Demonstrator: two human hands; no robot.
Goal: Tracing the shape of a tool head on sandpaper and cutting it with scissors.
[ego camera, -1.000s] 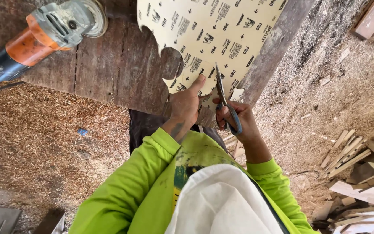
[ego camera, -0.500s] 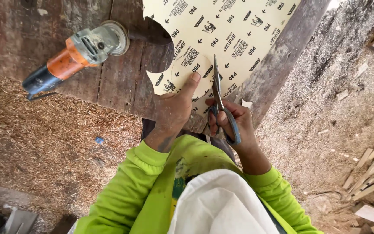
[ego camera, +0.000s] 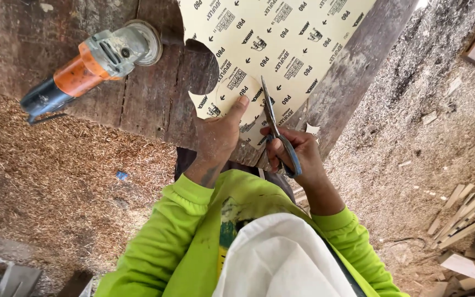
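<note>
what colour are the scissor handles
Blue, on the scissors in the right hand; the head view shows it.

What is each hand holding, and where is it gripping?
The right hand holds scissors by their blue handles, blades up in the sandpaper sheet. The left hand pinches that sheet at its cut lower edge, thumb on a round traced disc.

An orange and grey angle grinder (ego camera: 92, 63) lies on the dark wooden workbench (ego camera: 149, 99), well to the left of the fingers and a little above them, its round disc end toward them. Below and left of the fingers, sawdust (ego camera: 56, 181) covers the ground, with a small blue scrap (ego camera: 121, 175) lying in it. Far to the lower right of the fingers sits a heap of pale wood offcuts (ego camera: 468, 231).
</note>
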